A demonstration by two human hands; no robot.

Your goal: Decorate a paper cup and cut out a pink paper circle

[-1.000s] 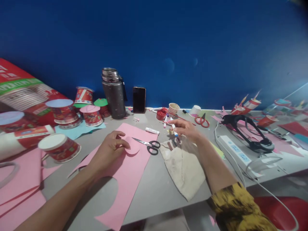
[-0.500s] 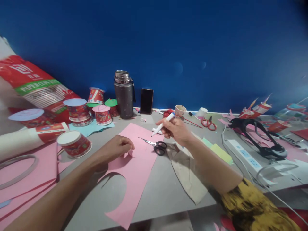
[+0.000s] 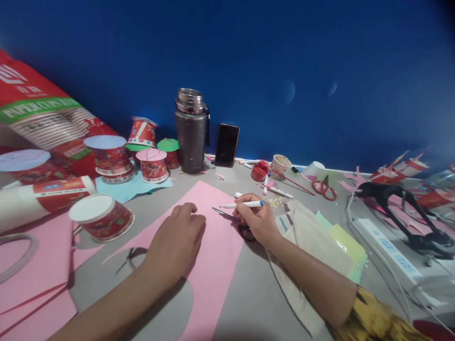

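Note:
A white marker (image 3: pixel 231 205) with a blue end is gripped in my right hand (image 3: pixel 261 220), its tip pointing left. Beneath that hand lies a pair of scissors with dark handles (image 3: pixel 245 232), partly covered by my fingers. My left hand (image 3: pixel 179 234) rests palm down on a sheet of pink paper (image 3: pixel 209 274), fingers stretched and slightly bent. A large curved piece is cut out of the sheet's near left side. Whether my right fingers touch the scissors is hard to tell.
Decorated paper cups (image 3: pixel 103 218) and a paper cup bag (image 3: pixel 53 128) stand left. A grey flask (image 3: pixel 192 137) and a phone (image 3: pixel 227 145) are at the back. To the right are a cloth (image 3: pixel 302 237), red-handled scissors (image 3: pixel 324 189) and a power strip (image 3: pixel 387 251).
My right hand has lowered over the scissors, and the marker has turned from slanted to nearly level. My left hand has flattened onto the pink paper. The view has shifted somewhat.

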